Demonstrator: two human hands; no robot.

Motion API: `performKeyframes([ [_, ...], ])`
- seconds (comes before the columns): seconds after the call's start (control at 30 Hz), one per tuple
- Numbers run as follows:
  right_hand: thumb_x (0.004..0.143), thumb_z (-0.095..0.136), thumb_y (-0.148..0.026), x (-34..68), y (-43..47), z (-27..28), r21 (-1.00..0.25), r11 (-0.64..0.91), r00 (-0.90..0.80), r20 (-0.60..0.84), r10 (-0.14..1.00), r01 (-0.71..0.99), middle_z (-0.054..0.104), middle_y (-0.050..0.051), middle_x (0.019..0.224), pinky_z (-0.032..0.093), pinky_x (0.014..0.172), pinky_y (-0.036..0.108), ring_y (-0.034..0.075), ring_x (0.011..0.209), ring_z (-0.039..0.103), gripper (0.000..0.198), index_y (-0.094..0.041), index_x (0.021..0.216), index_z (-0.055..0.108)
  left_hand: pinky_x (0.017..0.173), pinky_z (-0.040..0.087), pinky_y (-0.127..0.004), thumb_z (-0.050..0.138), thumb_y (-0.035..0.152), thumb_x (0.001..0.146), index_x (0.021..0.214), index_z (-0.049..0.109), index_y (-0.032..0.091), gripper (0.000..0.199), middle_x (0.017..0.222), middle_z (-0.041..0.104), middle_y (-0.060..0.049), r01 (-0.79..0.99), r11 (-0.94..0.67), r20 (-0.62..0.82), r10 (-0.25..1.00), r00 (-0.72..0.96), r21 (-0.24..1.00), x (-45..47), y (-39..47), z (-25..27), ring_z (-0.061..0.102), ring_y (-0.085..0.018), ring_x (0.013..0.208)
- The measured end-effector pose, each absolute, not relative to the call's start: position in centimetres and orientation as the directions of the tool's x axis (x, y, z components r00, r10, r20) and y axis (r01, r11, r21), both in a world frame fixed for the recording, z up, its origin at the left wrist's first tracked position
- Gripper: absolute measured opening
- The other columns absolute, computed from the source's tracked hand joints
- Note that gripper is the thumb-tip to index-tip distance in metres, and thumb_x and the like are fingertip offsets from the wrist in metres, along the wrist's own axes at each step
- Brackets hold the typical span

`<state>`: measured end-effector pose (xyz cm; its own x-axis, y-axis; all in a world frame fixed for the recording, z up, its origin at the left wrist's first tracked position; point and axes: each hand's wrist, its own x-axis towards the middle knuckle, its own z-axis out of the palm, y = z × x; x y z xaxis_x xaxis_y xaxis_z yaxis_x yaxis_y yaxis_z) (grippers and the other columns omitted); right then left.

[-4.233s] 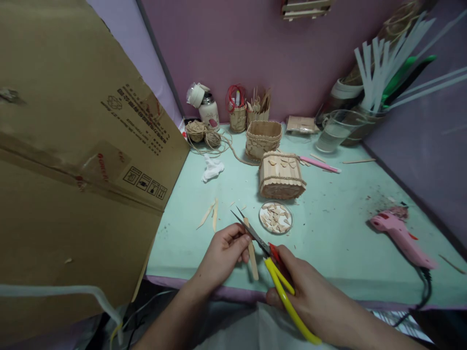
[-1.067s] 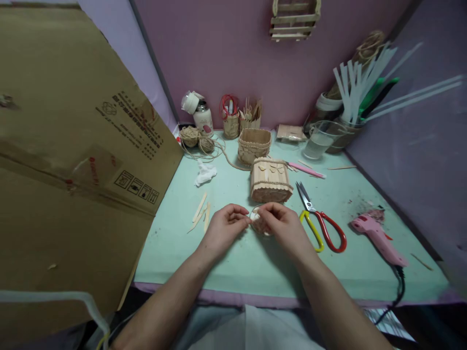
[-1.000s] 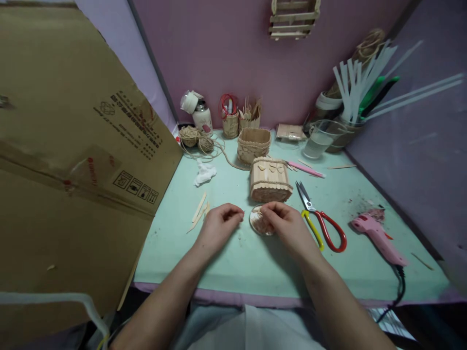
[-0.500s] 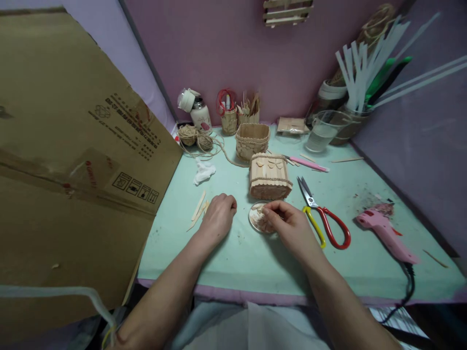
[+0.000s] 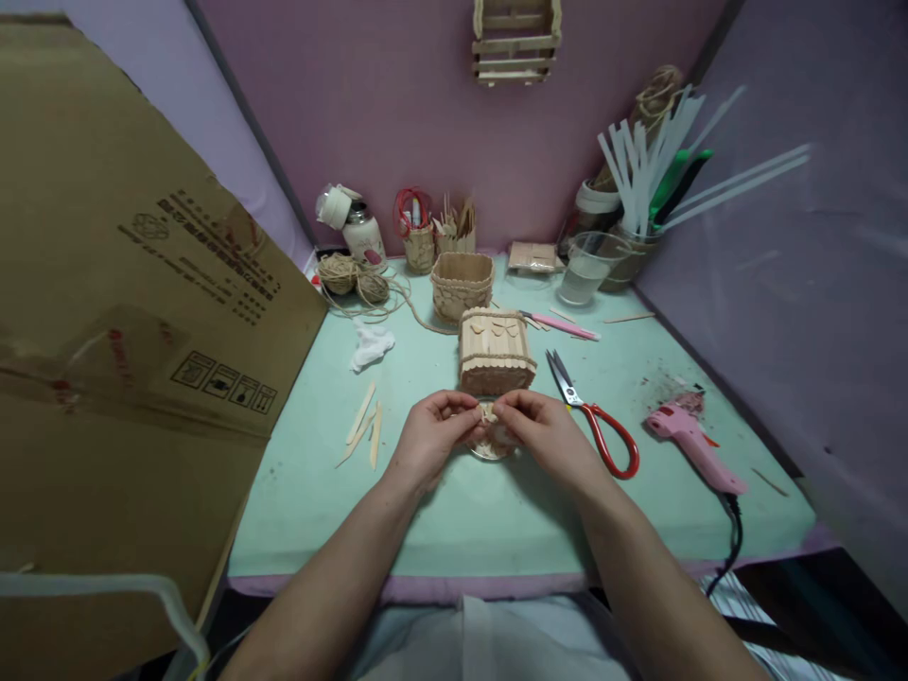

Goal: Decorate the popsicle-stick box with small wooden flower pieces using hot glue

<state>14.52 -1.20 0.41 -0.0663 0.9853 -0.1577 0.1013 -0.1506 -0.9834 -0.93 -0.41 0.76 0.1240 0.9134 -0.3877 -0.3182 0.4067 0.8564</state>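
Observation:
My left hand is closed in a pinch above a small round dish of pale wood chips. My right hand pinches from the other side, its fingertips almost meeting the left ones. A tiny pale wood chip shows at the right fingertips; what the left fingers hold is hidden. Just behind the hands lies a wooden box with twine trim and small petal-shaped chips on its slatted side. A second box, upright and open at the top, stands behind it.
Red-handled scissors and a pink glue gun lie on the right. Wood strips and a crumpled white tissue are on the left, beside a large cardboard sheet. A cup of liquid and twine balls stand farther back.
My left hand has moved right from beside the wood strips to the dish, meeting my right hand there. My right hand has lifted slightly from the chips. The camera view has shifted.

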Motion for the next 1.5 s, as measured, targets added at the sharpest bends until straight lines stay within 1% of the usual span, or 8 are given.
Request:
performKeyframes([
  [0.23,0.078,0.064,-0.041,13.9,-1.1,0.4,-0.976,-0.193,-0.103,-0.203,0.974,0.098,0.061,0.001,0.067,0.038,0.055,0.025,0.013,0.059,0.052,0.025,-0.016,0.074,0.063,0.062,0.05,-0.024,0.082,0.018,0.056,0.078,0.061,0.014,0.031,0.066,0.063,0.001,-0.327,0.375,-0.359,0.927,0.109,0.867,-1.0,-0.6,0.7,0.06,-0.009,0.058],
  [0.4,0.077,0.065,-0.042,13.7,-1.2,0.3,-0.977,-0.194,-0.079,-0.201,0.977,0.085,0.059,-0.001,0.063,0.037,0.053,0.025,0.012,0.056,0.05,0.026,-0.016,0.074,0.063,0.064,0.05,-0.025,0.079,0.018,0.058,0.079,0.06,0.014,0.029,0.068,0.063,0.001,-0.33,0.361,-0.344,0.932,0.11,0.872,-1.0,-0.7,0.5,0.06,-0.009,0.06],
  [0.8,0.077,0.065,-0.041,13.4,-1.3,-0.3,-0.981,-0.168,-0.025,-0.171,0.985,0.094,0.061,0.0,0.062,0.04,0.053,0.025,0.013,0.056,0.051,0.024,-0.017,0.071,0.063,0.067,0.049,-0.025,0.08,0.019,0.058,0.081,0.06,0.014,0.031,0.071,0.065,0.0,-0.344,0.349,-0.337,0.936,0.096,0.872,-1.0,-0.8,-0.1,0.06,-0.01,0.064],
  [0.9,0.078,0.064,-0.04,13.3,-1.5,-0.1,-0.978,-0.127,-0.005,-0.129,0.992,0.164,0.065,0.002,0.067,0.043,0.057,0.027,0.015,0.061,0.056,0.023,-0.017,0.072,0.065,0.067,0.049,-0.025,0.081,0.022,0.058,0.08,0.06,0.014,0.032,0.071,0.065,0.0,-0.33,0.338,-0.328,0.941,0.087,0.881,-1.0,-0.8,-0.2,0.061,-0.01,0.065],
  [1.1,0.081,0.061,-0.036,13.2,-1.8,-0.2,-0.941,0.014,0.076,0.043,0.996,0.339,0.067,0.004,0.072,0.045,0.064,0.029,0.019,0.068,0.059,0.019,-0.019,0.072,0.065,0.067,0.047,-0.023,0.082,0.023,0.058,0.081,0.061,0.015,0.031,0.074,0.065,0.0,-0.297,0.267,-0.263,0.963,0.054,0.917,-0.7,-0.6,-0.2,0.061,-0.011,0.069],
  [1.2,0.082,0.06,-0.035,13.3,-2.0,-0.6,-0.944,0.034,0.098,0.07,0.993,0.328,0.066,0.003,0.072,0.045,0.063,0.029,0.019,0.067,0.059,0.019,-0.02,0.071,0.064,0.068,0.047,-0.023,0.082,0.023,0.057,0.082,0.062,0.015,0.033,0.075,0.065,0.0,-0.273,0.258,-0.253,0.966,0.052,0.927,-0.4,-0.6,-0.1,0.06,-0.01,0.07],
  [1.33,0.084,0.059,-0.036,13.6,-2.3,-0.7,-0.957,0.045,0.095,0.075,0.993,0.286,0.064,0.003,0.071,0.044,0.061,0.028,0.018,0.067,0.058,0.021,-0.02,0.07,0.062,0.063,0.045,-0.022,0.081,0.023,0.058,0.083,0.06,0.016,0.033,0.073,0.063,0.001,-0.249,0.246,-0.238,0.969,0.061,0.937,0.0,-0.8,0.1,0.059,-0.01,0.066],
  [1.5,0.092,0.05,-0.036,14.7,-2.5,0.0,-0.949,0.146,0.071,0.172,0.983,0.279,0.066,0.005,0.082,0.045,0.068,0.03,0.019,0.076,0.06,0.026,-0.02,0.082,0.067,0.064,0.046,-0.022,0.079,0.023,0.064,0.089,0.058,0.017,0.033,0.073,0.063,0.003,-0.234,0.197,-0.183,0.98,0.082,0.952,0.4,-0.8,0.4,0.059,-0.01,0.067],
])
